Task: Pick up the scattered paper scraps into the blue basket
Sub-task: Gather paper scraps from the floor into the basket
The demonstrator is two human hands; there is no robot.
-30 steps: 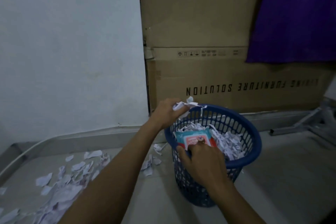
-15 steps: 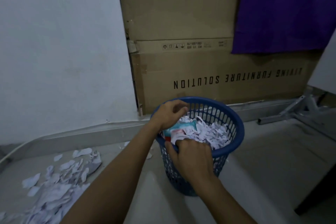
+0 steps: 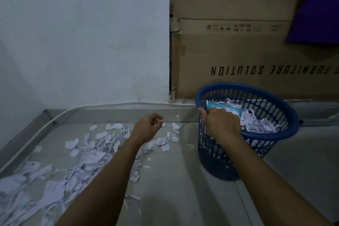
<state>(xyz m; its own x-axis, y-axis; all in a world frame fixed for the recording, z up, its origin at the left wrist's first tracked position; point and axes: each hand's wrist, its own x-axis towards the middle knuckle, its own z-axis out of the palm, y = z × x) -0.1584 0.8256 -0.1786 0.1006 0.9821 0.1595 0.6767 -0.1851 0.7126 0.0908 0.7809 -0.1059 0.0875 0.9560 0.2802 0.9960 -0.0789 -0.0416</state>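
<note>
Head view: paper scraps point(image 3: 88, 159) litter grey floor point(image 3: 183, 189) below white wall point(image 3: 82, 33).

You've got a white wall point(image 3: 82, 33) filling 9 to 12 o'clock. Brown cardboard box point(image 3: 238, 51) stands against it from 12 to 3, black print "FURNITURE SOLUTION" upside down, handling symbols on a strip above. Purple cloth point(image 3: 317, 5) hangs over the box's top right at 2 o'clock. Grey floor point(image 3: 183, 198) across 4 to 8. White cable point(image 3: 36, 126) runs along the skirting point(image 3: 110, 115) at 9 o'clock, following the corner.
</note>
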